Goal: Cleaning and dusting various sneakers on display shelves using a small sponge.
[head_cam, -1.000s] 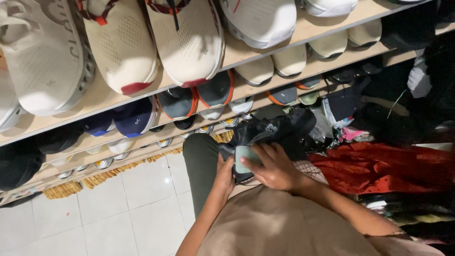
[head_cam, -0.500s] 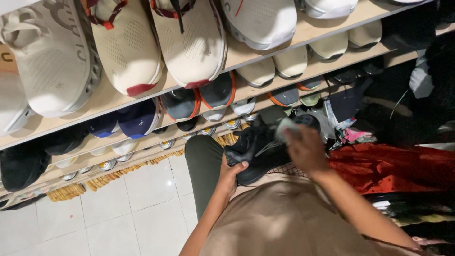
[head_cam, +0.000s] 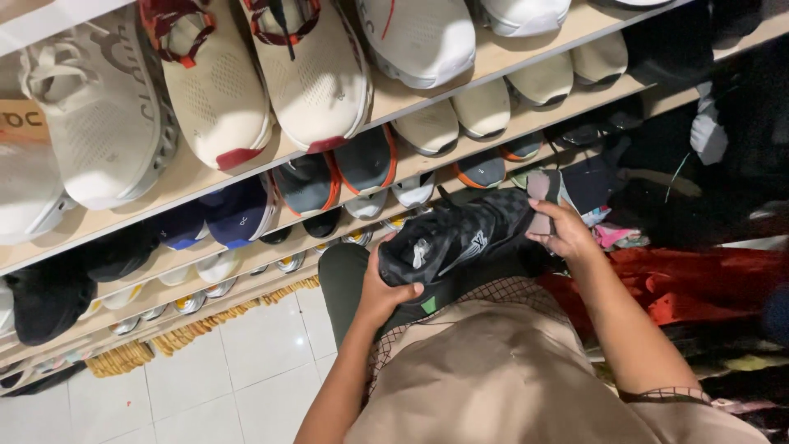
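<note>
At mid-frame, the left hand (head_cam: 380, 289) was closed around the toe of a black sneaker (head_cam: 456, 240), while the right hand (head_cam: 565, 233) curled its fingers on the heel end. The handling step seemed underway; a firm 2-handed hold looked needed next. Wooden shelves (head_cam: 493, 62) across the upper frame held rows of pale sneakers (head_cam: 308, 74).

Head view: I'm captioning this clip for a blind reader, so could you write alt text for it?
A person holds a black sneaker in both hands, left hand at one end, right hand at the other. In front, slanted wooden shelves carry rows of beige, white and dark shoes above a white tiled floor.
</note>
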